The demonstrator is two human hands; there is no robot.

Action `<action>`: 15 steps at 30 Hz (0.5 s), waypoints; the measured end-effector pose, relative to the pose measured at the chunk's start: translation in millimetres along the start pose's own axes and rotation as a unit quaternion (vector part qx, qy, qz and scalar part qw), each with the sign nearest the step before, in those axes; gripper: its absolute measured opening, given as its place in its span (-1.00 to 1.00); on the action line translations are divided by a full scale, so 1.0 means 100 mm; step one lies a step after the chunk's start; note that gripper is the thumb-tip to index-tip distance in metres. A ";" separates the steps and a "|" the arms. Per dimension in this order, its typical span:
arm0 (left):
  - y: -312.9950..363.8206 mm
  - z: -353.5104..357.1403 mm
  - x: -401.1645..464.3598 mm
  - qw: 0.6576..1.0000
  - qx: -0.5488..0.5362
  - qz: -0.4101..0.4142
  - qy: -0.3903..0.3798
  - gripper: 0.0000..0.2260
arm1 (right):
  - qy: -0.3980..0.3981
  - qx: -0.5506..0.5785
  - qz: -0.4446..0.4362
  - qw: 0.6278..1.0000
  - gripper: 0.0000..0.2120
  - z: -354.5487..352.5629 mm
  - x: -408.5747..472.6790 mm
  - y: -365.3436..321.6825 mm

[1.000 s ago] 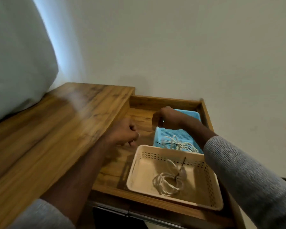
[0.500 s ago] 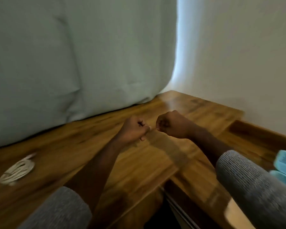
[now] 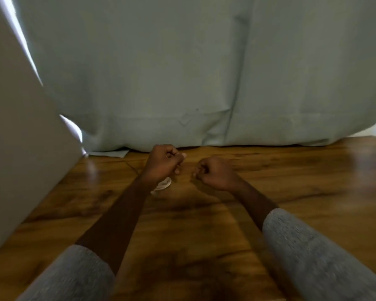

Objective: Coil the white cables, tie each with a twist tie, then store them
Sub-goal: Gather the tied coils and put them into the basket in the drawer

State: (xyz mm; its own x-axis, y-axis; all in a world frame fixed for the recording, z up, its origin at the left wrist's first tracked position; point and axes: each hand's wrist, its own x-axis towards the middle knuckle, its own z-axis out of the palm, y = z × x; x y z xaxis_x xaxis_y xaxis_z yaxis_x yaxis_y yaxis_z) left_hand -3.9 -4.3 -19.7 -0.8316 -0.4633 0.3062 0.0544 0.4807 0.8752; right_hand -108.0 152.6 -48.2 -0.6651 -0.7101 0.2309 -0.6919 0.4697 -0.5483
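Note:
My left hand (image 3: pixel 164 162) and my right hand (image 3: pixel 213 172) hover side by side over the wooden tabletop (image 3: pixel 204 231), a small gap between them. Both have their fingers curled tight, thumb against forefinger, as if pinching the ends of a thin twist tie. The tie itself is too thin and blurred to make out in the gap. A coiled white cable (image 3: pixel 162 186) lies on the wood just below my left hand, which hides most of it.
A pale green curtain (image 3: pixel 182 72) hangs along the back edge of the table. A grey-white panel (image 3: pixel 20 148) closes off the left side. A scrap of pale paper (image 3: pixel 111 153) lies under the curtain's hem.
The view has swung left, away from the drawer with the blue and cream baskets, to the tabletop by the curtain. Both hands travelled along, fists together, and now hang above the coiled cable.

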 end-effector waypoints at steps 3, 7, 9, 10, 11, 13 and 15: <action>-0.22 -0.36 0.00 0.999 0.020 -0.023 0.037 -0.80 | 0.036 0.073 0.024 0.996 -0.91 0.37 0.20 -0.23; -0.53 -0.68 0.00 0.994 0.064 -0.058 0.070 -0.81 | 0.070 0.106 0.079 0.989 -0.64 0.71 0.38 -0.46; -0.62 -0.73 -0.04 0.993 0.075 -0.065 0.071 -0.82 | 0.055 0.102 0.112 0.987 -0.61 0.81 0.44 -0.51; -0.66 -0.74 -0.05 0.992 0.081 -0.065 0.071 -0.82 | 0.045 0.101 0.126 0.986 -0.60 0.84 0.47 -0.53; -0.69 -0.75 -0.07 0.992 0.086 -0.065 0.073 -0.82 | 0.036 0.097 0.138 0.985 -0.60 0.86 0.49 -0.54; -0.74 -0.73 -0.08 0.991 0.090 -0.067 0.075 -0.83 | 0.020 0.093 0.157 0.983 -0.67 0.85 0.51 -0.55; -0.78 -0.69 -0.06 0.991 0.092 -0.069 0.067 -0.83 | 0.014 0.104 0.174 0.979 -0.77 0.82 0.52 -0.54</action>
State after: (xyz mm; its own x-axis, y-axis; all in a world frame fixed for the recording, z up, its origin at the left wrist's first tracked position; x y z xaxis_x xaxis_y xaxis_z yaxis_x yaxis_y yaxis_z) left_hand 35.3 -90.2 -64.4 -0.7430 -0.6225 0.2457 -0.1667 0.5277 0.8329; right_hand -82.4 47.4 -73.0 -0.8594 -0.5108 0.0218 -0.3522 0.5606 -0.7495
